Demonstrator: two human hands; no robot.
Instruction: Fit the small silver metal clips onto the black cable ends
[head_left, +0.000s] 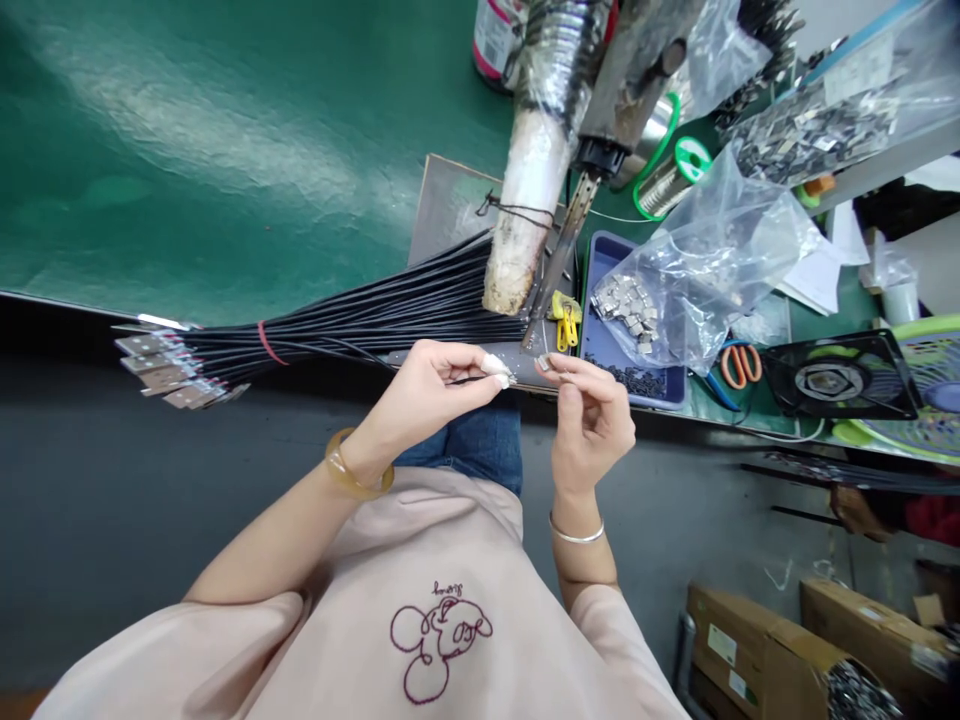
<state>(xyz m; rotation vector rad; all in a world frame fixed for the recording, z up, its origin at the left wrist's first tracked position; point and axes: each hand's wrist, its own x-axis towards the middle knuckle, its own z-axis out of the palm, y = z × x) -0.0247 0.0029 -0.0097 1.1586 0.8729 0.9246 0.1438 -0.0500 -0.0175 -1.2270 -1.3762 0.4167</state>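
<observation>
My left hand (435, 390) pinches the end of a thin black cable (469, 380), its fingertips closed on a small metal tip. My right hand (589, 405) is closed in a pinch on a small metal shell (544, 363), a few centimetres from the cable end. Both hands hover at the bench's front edge, over a grey plate (450, 205). A bundle of black cables (360, 315) tied with a red band lies to the left, its connector ends (161, 370) sticking out past the edge.
A tape-wrapped soldering tool (536, 190) slants down just behind the hands. A blue tray (634, 375) with a plastic bag of metal shells (675, 290) sits to the right, beside scissors (739, 365), solder spools (675, 170) and a fan (836, 380). Cardboard boxes (757, 640) stand on the floor.
</observation>
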